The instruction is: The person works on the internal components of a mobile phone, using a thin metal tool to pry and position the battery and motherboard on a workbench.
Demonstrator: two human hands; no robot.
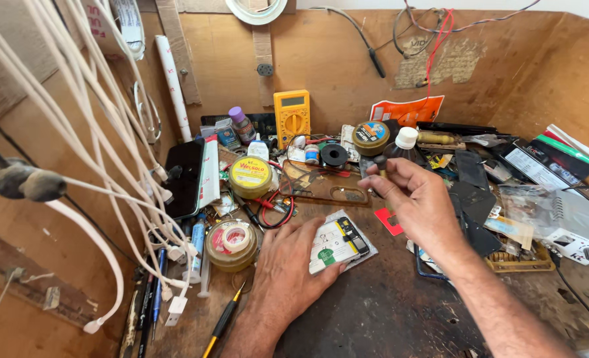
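L hand (288, 265) flat, fingers spread, pinning opened phone (337, 244) to bench (387, 311) – R hand (417, 199) pinches small brush (381, 162) (tip up), dark bottle (404, 146) nearby.

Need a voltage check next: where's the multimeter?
In the head view, the yellow multimeter leans against the back wall, left of centre, behind the yellow tin.

Left hand (288, 265) flat on an opened phone (337, 244) (right hand (417, 199) raised, pinching a small tool (381, 162)).
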